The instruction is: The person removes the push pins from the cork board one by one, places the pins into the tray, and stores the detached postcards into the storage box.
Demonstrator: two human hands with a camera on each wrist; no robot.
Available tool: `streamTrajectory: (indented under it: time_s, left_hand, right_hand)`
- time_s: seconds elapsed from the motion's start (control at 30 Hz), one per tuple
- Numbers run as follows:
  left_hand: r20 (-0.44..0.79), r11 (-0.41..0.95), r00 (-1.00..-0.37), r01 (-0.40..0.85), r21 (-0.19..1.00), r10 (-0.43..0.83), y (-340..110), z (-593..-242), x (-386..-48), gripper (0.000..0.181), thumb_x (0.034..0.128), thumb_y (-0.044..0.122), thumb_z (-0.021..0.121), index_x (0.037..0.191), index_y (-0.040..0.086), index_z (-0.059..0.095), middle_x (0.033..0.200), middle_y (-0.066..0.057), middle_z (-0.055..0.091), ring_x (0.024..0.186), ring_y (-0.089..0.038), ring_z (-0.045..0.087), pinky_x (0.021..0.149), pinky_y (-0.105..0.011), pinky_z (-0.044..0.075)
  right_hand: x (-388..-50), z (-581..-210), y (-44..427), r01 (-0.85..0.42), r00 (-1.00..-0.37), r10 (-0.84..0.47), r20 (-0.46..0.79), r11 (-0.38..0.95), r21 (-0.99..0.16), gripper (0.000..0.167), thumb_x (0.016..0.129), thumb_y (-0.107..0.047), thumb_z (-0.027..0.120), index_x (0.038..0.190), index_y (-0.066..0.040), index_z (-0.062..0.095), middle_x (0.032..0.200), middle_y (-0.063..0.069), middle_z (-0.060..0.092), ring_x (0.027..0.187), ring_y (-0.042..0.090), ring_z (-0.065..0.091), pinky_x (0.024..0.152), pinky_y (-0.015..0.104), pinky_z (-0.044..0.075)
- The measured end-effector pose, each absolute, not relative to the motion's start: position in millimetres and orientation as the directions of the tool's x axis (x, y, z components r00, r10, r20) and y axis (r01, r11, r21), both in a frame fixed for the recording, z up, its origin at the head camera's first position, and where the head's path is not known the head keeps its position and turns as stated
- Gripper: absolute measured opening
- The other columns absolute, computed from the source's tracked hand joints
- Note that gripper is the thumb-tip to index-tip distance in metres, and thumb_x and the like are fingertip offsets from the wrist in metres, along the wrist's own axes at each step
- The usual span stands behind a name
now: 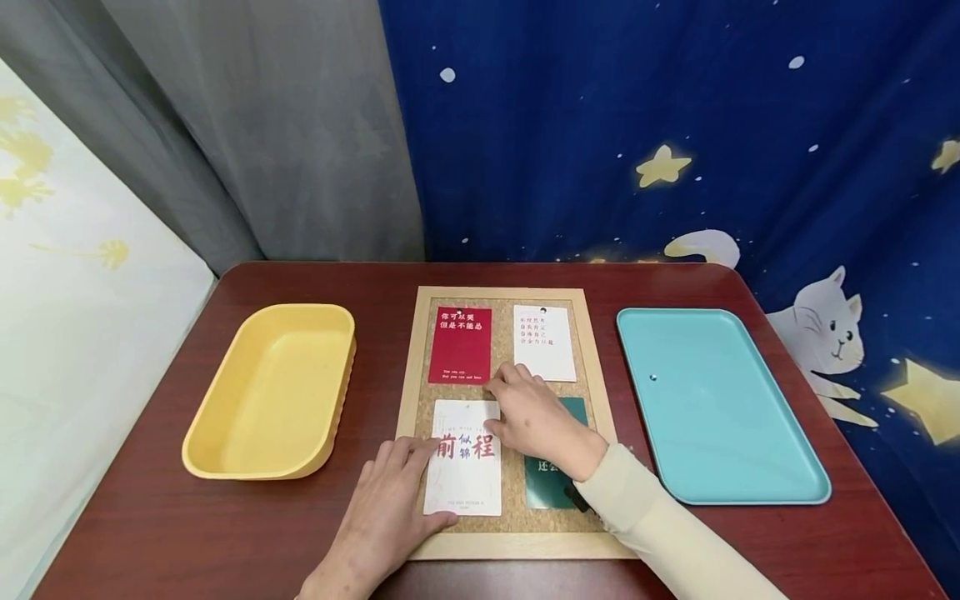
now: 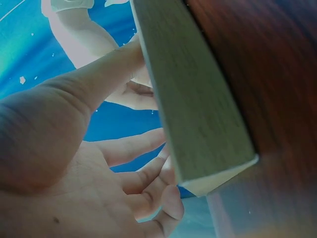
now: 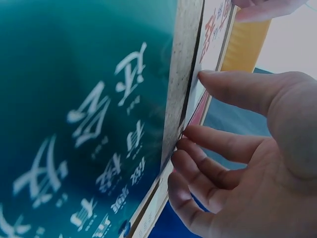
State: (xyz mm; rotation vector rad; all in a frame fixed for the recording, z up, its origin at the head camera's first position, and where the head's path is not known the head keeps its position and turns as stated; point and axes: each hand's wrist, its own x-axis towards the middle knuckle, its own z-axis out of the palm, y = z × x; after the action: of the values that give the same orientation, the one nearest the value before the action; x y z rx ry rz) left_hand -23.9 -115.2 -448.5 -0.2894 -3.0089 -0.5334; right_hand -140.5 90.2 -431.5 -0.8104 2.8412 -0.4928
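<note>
A white card (image 1: 462,483) with red and blue characters lies on the lower left of a wood-framed corkboard (image 1: 468,387). My left hand (image 1: 390,492) rests along the card's left side, fingers on its edge and thumb near its bottom corner. In the left wrist view, the left hand (image 2: 99,168) extends beside the wooden frame (image 2: 193,99). Over the card's upper right, my right hand (image 1: 536,417) touches the card's right edge with its thumb; its fingertips are just above the top corner. A green card (image 1: 551,487) is partly hidden by the right forearm.
A red card (image 1: 460,350) and another white card (image 1: 545,346) hang on the board's upper half, each with a dark pin. To the left sits a yellow bin (image 1: 277,400); to the right, a turquoise tray (image 1: 727,408) with a small shiny pin (image 1: 653,377).
</note>
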Motion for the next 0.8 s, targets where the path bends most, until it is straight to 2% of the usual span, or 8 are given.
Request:
streamTrajectory:
  time_s: [0.17,0.33,0.5,0.7,0.8]
  left_hand:
    - [0.097,0.921,-0.982,0.188,0.341,0.164,-115.7,-449.2,-23.8,0.089,0.0607,0.045,0.099,0.135,0.011,0.064,0.127,-0.004,0.062,0.115,-0.021,0.054,0.082,-0.035,0.044]
    - [0.098,0.918,-0.982,0.188,0.349,0.164,-115.8,-450.2,-23.3,0.089,0.0613,0.045,0.099,0.136,0.010,0.064,0.127,-0.004,0.062,0.116,-0.022,0.055,0.082,-0.036,0.044]
    - [0.104,0.920,-0.980,0.196,0.340,0.170,-115.1,-451.0,-22.9,0.089,0.0621,0.044,0.098,0.136,0.009,0.063,0.127,-0.005,0.062,0.116,-0.023,0.056,0.083,-0.037,0.045]
    - [0.088,0.915,-0.983,0.185,0.358,0.164,-114.8,-451.0,-22.7,0.087,0.0636,0.042,0.098,0.137,0.010,0.063,0.128,-0.005,0.061,0.118,-0.023,0.056,0.085,-0.038,0.046]
    - [0.078,0.912,-0.984,0.176,0.370,0.158,-114.8,-450.5,-22.7,0.087,0.0639,0.041,0.098,0.137,0.009,0.063,0.130,-0.005,0.061,0.119,-0.022,0.055,0.086,-0.038,0.046]
  right_hand:
    - [-139.6,-430.0,87.5,-0.474,-0.851,-0.523,-0.052,0.808,-0.350,0.038,0.091,-0.026,0.081,0.121,-0.004,0.071,0.112,0.008,0.063,0.101,0.020,0.054,0.083,0.037,0.047]
    - [-139.4,-430.2,86.0,-0.453,-0.853,-0.516,-0.079,0.807,-0.380,0.036,0.092,-0.025,0.080,0.119,-0.004,0.070,0.112,0.009,0.064,0.100,0.021,0.056,0.087,0.041,0.050]
    - [-141.8,-431.6,87.5,-0.420,-0.860,-0.501,-0.095,0.802,-0.425,0.031,0.093,-0.024,0.078,0.116,-0.005,0.070,0.109,0.007,0.064,0.098,0.021,0.055,0.089,0.040,0.051]
    - [-142.4,-430.7,89.8,-0.397,-0.865,-0.492,-0.099,0.791,-0.466,0.030,0.095,-0.025,0.077,0.116,-0.005,0.072,0.116,0.011,0.065,0.111,0.027,0.059,0.097,0.043,0.053]
    - [-142.4,-429.7,89.8,-0.405,-0.862,-0.498,-0.096,0.789,-0.463,0.031,0.095,-0.025,0.077,0.117,-0.004,0.073,0.116,0.011,0.065,0.112,0.027,0.059,0.097,0.043,0.053]
